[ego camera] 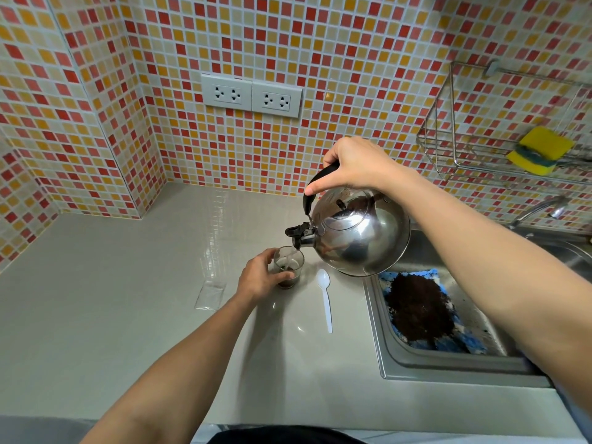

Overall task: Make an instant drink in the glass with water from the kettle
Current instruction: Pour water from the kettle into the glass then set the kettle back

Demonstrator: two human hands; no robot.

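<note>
R hand (355, 165) wrapped tight on kettle (358, 235) handle, kettle tipped, spout over glass (289, 267); water streaming in. L hand (261, 277) curled round glass on counter (128, 299); plastic spoon (325, 299) lies just beside

I see a pale grey worktop (128, 315) running into the tiled corner. On it stands the glass (289, 267), dark liquid at its bottom. Just to its right lies a white plastic spoon (325, 299), and to its left a clear empty sachet (211, 294), flat.
</note>
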